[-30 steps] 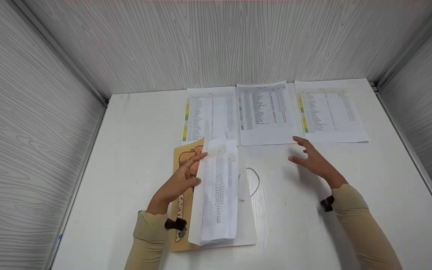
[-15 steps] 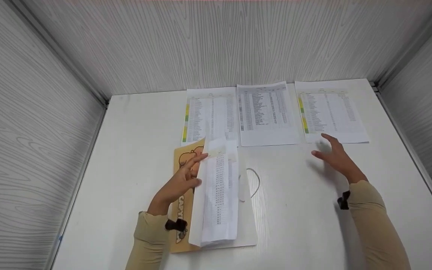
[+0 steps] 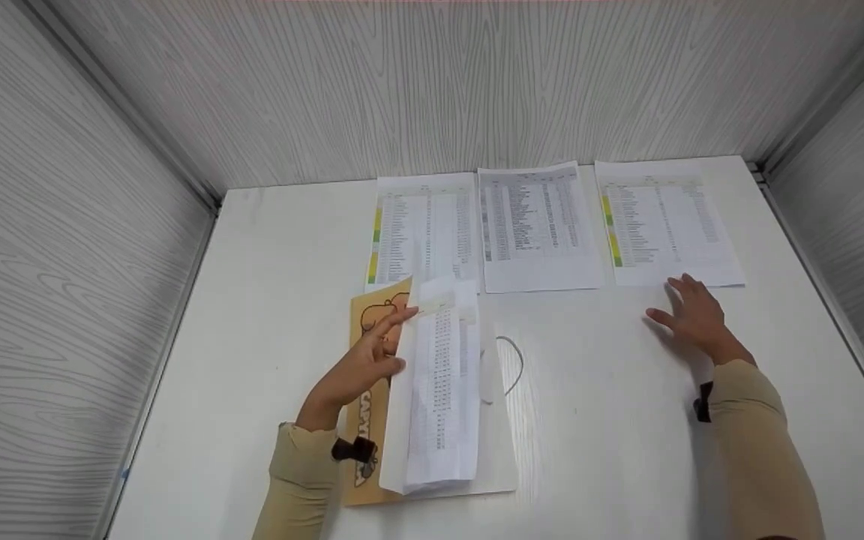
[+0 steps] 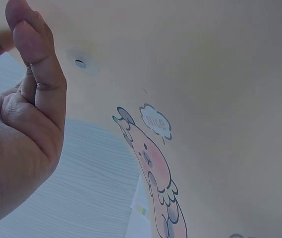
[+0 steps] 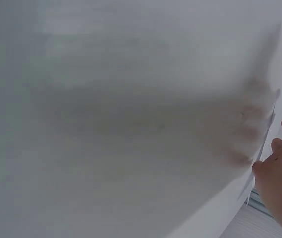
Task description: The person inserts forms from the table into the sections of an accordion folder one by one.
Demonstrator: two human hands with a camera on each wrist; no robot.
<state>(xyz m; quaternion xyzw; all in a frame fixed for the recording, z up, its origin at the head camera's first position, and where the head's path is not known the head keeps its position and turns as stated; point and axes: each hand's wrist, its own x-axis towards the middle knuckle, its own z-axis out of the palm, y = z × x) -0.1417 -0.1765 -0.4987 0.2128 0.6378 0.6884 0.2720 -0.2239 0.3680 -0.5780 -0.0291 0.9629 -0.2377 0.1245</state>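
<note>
My left hand (image 3: 361,367) is at the raised edge of a tan cardboard folder (image 3: 364,465) with a capybara drawing, its fingers hooked over the edge. The folder's white inner side shows, with printed sheets (image 3: 443,390) standing out from it. In the left wrist view the tan panel (image 4: 220,99) fills most of the picture, with a round eyelet (image 4: 81,63) near the fingers. My right hand (image 3: 694,311) is low over the table, spread, its fingertips at the lower edge of the right printed sheet (image 3: 672,225). Nothing is between its fingers.
Two more printed sheets, the left one (image 3: 421,232) and the middle one (image 3: 537,225), lie in a row at the back wall. A grey cord (image 3: 518,360) loops out at the folder's right side. Panelled walls (image 3: 432,90) enclose the white table (image 3: 252,337).
My right hand has moved right, from beside the middle sheet to the right sheet's lower edge, and come lower. My left hand and the folder have stayed in place.
</note>
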